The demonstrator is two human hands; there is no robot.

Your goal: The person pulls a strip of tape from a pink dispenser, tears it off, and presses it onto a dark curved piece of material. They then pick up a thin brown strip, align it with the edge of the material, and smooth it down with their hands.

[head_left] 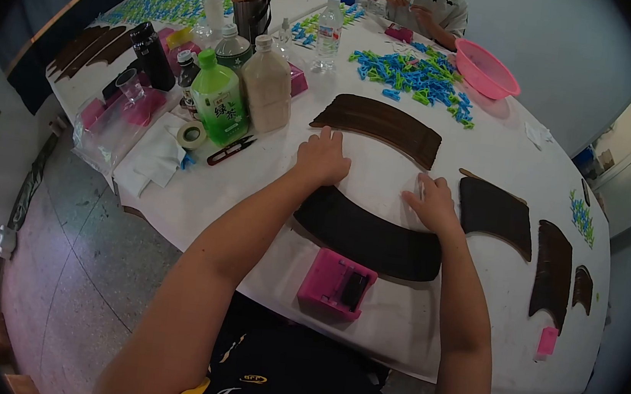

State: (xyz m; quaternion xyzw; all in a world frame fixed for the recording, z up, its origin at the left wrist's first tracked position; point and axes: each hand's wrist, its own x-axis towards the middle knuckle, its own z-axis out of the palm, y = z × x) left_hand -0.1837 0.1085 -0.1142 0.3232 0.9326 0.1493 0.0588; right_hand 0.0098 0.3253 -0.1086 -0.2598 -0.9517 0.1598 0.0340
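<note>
A curved dark brown strip (380,127) with a streaked, hair-like surface lies flat on the white table. My left hand (323,157) rests just below its left end, fingertips at or near the edge; its fingers are somewhat spread and I see nothing in them. My right hand (432,200) is on the table below the strip's right end, thumb and fingers apart and slightly bent. Between my forearms lies a plain black curved strip (369,235), its ends partly covered by my arms. Nearer to me stands a pink tape dispenser-like box (337,282) with a black part.
More dark pieces (497,214) (552,268) lie at right. Bottles, including a green tea bottle (219,102), a tape roll (191,135) and red-handled snips (230,150) stand or lie at left. Blue and green clips (413,75) and a pink basin (486,69) are near another person (420,8).
</note>
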